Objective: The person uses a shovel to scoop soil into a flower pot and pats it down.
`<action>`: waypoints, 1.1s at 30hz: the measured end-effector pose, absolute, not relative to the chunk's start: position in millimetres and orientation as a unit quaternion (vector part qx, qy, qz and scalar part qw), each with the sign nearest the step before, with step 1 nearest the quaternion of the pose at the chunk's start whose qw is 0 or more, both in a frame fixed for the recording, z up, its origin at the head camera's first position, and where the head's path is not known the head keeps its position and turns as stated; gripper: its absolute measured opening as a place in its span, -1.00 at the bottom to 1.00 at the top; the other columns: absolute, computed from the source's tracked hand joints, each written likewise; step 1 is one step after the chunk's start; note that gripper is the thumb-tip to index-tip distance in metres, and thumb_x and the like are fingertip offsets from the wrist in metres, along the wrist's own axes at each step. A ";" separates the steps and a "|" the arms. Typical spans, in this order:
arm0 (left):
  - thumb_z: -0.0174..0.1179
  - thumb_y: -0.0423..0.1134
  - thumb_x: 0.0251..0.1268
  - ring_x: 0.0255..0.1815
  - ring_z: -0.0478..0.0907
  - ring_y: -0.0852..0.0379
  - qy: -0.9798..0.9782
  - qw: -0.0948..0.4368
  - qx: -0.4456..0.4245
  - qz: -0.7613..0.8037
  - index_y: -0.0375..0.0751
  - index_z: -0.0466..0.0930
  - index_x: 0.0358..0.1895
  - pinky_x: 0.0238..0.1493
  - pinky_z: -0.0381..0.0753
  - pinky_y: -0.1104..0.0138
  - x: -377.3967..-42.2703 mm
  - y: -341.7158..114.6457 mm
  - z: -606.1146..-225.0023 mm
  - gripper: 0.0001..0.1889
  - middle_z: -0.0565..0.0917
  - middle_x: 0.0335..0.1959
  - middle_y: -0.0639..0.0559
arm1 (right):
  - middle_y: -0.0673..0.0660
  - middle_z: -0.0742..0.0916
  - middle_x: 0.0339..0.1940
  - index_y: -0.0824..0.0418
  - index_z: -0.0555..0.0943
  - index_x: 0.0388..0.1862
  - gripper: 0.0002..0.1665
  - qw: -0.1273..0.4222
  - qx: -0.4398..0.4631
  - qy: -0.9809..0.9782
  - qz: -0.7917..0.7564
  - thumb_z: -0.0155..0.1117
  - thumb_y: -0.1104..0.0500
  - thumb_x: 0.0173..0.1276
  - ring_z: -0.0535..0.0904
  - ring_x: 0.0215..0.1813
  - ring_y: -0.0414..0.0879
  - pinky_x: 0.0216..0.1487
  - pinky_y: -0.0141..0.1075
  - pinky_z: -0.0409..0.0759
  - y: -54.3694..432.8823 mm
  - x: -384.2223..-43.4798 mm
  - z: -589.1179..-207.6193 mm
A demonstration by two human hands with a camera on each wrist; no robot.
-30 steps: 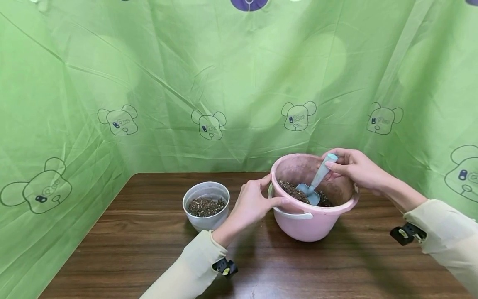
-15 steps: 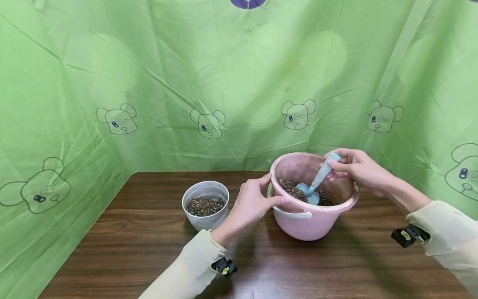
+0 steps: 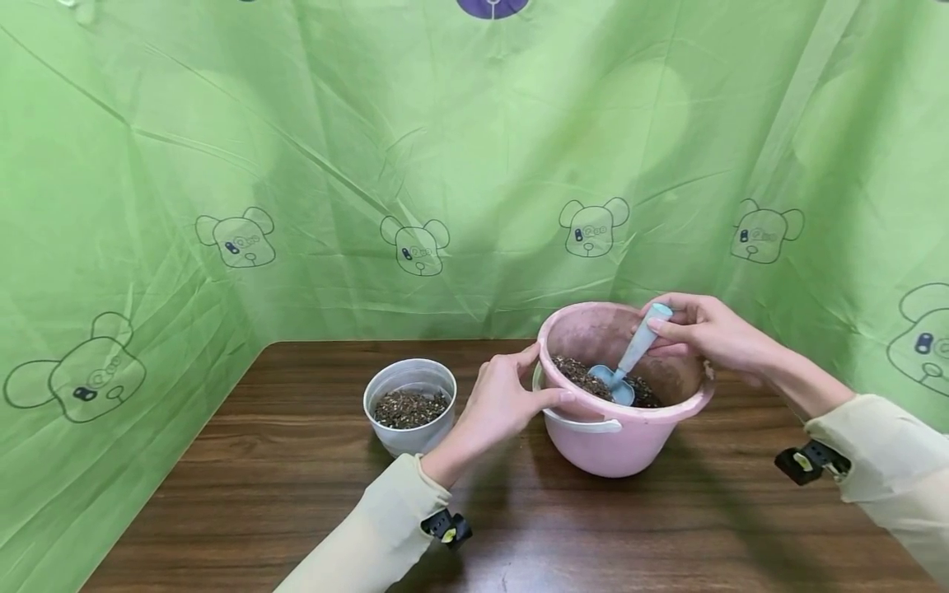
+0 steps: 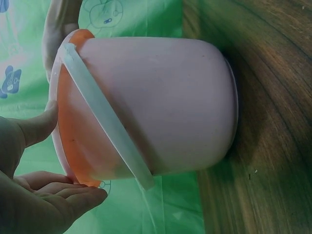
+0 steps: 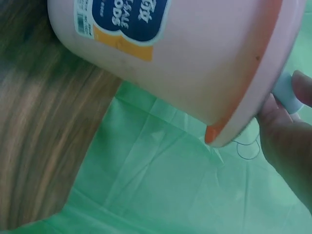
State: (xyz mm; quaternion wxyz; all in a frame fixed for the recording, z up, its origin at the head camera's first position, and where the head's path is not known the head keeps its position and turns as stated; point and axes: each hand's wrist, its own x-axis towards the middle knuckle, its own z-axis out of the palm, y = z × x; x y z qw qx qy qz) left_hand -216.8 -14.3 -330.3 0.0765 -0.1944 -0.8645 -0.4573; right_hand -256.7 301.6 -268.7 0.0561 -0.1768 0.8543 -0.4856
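Note:
In the head view my right hand [image 3: 708, 332] pinches the handle of a small light blue shovel [image 3: 635, 350], whose blade rests in dark soil [image 3: 582, 379] inside a pink bucket [image 3: 611, 445]. My left hand [image 3: 504, 395] touches the bucket's left rim, thumb on the near side and fairly straight fingers farther back. The left wrist view has the thumb and fingers of the left hand [image 4: 36, 187] spread along the outside of the rim. Only the shovel's handle end [image 5: 286, 92] shows in the right wrist view; the bucket wall hides the blade.
A white pot [image 3: 404, 441] with similar soil stands left of the bucket, near the left forearm. The bucket's white carrying handle [image 3: 586, 427] hangs down its side. Both containers stand on a brown wooden table [image 3: 296, 494], with a green printed curtain [image 3: 474, 165] around it.
Both hands stay at the bucket. The shovel's handle tips very slightly to the right and back, its blade still in the soil.

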 end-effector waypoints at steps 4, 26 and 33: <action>0.60 0.12 0.12 -0.66 0.17 0.26 -0.865 0.077 -0.194 -0.457 -0.05 0.45 0.55 -0.58 0.31 0.27 -217.3 -14.1 -330.4 -0.09 0.24 -0.67 0.18 | 0.25 0.79 -0.02 0.46 0.43 0.30 -0.60 0.071 -0.173 0.824 -0.535 0.14 0.21 0.68 0.79 0.01 0.04 0.11 -0.10 0.74 301.4 -256.9 -272.8; 0.60 0.13 0.13 -0.71 0.12 0.30 -0.858 0.070 -0.199 -0.469 -0.14 0.42 0.55 -0.61 0.31 0.27 -217.7 -15.8 -332.8 -0.05 0.26 -0.64 0.22 | 0.18 0.81 -0.04 0.33 0.43 0.26 -0.70 0.096 -0.138 0.787 -0.593 0.09 0.18 0.72 0.80 0.03 0.03 0.15 -0.17 0.71 307.7 -249.4 -276.2; 0.59 0.12 0.14 -0.69 0.16 0.28 -0.860 0.068 -0.199 -0.465 -0.13 0.42 0.55 -0.58 0.34 0.27 -218.1 -15.5 -331.9 -0.07 0.32 -0.59 0.18 | 0.18 0.81 -0.14 0.24 0.58 0.07 -0.87 0.106 -0.113 0.741 -0.653 0.11 0.32 0.67 0.82 -0.08 0.02 0.09 -0.15 0.73 310.4 -249.7 -278.8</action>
